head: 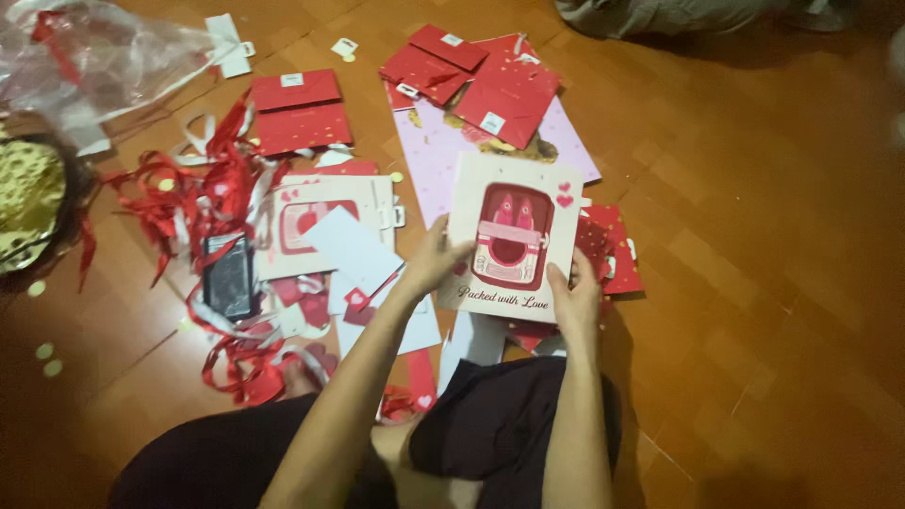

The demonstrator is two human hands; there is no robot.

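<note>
Head view, looking down at a wooden floor [754, 236] strewn with craft pieces; every place below is given from the cream card [514, 236] with a red picture and pink hearts, held upright-facing near the middle. Far to its left, at the frame edge, lies a gold glittery mass [26, 198], and above that a crumpled clear plastic bag [94, 57]. Nearer on the left sprawls a tangle of red and white ribbons [212, 179], with a dark phone [229, 275] lying among them. Up and to the left of the card rest two folded red paper bags [300, 113]. Just left of it sits a second cream card [316, 221] flat on the floor, partly covered by a white paper slip [353, 247].

The left hand [432, 262] grasps the cream card at its left edge, thumb on the front face. The right hand [573, 294] grips the card's lower right corner, fingers curled round the edge. Directly behind the card lies a pink sheet [436, 151], and on it a heap of red envelopes [481, 80]. Just right of the card, more red speckled paper [613, 250] peeks out. Below the card are the person's knees in dark shorts [500, 424].
</note>
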